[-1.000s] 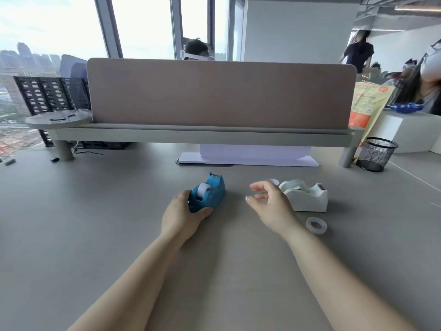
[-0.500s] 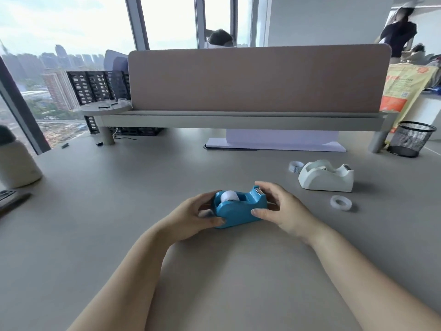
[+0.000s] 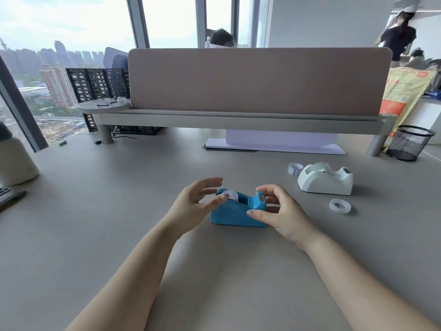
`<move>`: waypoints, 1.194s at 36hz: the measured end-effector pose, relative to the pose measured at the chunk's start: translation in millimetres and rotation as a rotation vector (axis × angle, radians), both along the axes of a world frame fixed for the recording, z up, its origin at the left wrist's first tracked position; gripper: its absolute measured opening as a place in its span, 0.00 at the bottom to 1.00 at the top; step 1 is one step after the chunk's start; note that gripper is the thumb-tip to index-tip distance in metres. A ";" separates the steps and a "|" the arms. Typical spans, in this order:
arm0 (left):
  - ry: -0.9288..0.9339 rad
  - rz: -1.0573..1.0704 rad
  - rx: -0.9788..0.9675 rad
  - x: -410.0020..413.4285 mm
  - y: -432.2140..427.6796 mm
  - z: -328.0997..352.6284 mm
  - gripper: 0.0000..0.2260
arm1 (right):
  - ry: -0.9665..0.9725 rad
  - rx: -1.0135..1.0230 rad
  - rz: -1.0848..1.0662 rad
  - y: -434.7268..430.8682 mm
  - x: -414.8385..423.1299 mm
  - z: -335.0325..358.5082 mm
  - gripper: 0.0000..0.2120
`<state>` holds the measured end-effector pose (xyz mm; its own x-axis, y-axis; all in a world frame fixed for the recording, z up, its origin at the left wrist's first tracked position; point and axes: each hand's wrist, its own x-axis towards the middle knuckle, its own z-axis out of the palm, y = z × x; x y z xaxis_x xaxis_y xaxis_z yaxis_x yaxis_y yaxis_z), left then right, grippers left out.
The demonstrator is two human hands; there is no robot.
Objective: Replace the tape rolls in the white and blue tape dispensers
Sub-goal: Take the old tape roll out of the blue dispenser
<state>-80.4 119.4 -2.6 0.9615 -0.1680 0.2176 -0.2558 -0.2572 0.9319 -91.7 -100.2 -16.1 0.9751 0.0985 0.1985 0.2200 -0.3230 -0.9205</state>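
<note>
The blue tape dispenser (image 3: pixel 235 213) stands on the grey desk (image 3: pixel 119 211) right in front of me, a white roll (image 3: pixel 231 195) seated in its cradle. My left hand (image 3: pixel 193 206) hovers at its roll end with fingers spread, one fingertip touching the roll. My right hand (image 3: pixel 278 215) holds the cutter end, thumb on the near side and fingers curled behind. The white dispenser (image 3: pixel 325 183) sits further right with a roll in it. A loose clear roll (image 3: pixel 340 206) lies in front of it, and a small roll (image 3: pixel 295 168) lies behind its left side.
A black mesh pen cup (image 3: pixel 409 143) stands at the far right. A pinkish divider (image 3: pixel 257 80) on a raised shelf closes off the back, with a lilac stand (image 3: pixel 274 145) under it. A white jug (image 3: pixel 14 161) and a dark device (image 3: pixel 9 198) sit at the left edge.
The blue dispenser has come nearer to me and turned side-on. My right hand took hold of its cutter end. My left hand let go of the body and opened over the roll.
</note>
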 end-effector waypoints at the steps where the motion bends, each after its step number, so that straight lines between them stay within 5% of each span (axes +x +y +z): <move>1: -0.022 0.012 0.033 1.5 -3.0 3.7 0.15 | -0.007 -0.001 -0.004 0.8 0.2 -0.4 0.23; 9: -0.129 -0.057 0.453 14.3 -5.2 20.9 0.07 | -0.019 0.004 -0.016 0.0 0.7 -0.3 0.24; 13: -0.186 -0.040 0.512 14.6 -6.7 23.9 0.04 | -0.009 -0.005 -0.017 0.8 0.6 -1.1 0.24; 30: -0.196 0.109 -0.223 -8.0 -27.3 24.2 0.05 | -0.050 -0.056 -0.067 5.4 15.3 -4.2 0.19; 38: -0.152 0.137 -0.201 -10.7 -39.0 13.5 0.04 | -0.070 -0.113 -0.104 5.3 22.1 -4.6 0.26; 43: -0.078 0.086 -0.219 -21.5 -47.4 6.6 0.04 | -0.090 0.150 -0.043 -5.4 -10.3 14.3 0.13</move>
<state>-101.9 72.0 4.0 0.9491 -0.0265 0.3140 -0.3151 -0.0753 0.9461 -102.0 -105.6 -1.8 0.9553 0.0196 0.2949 0.2930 -0.1946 -0.9361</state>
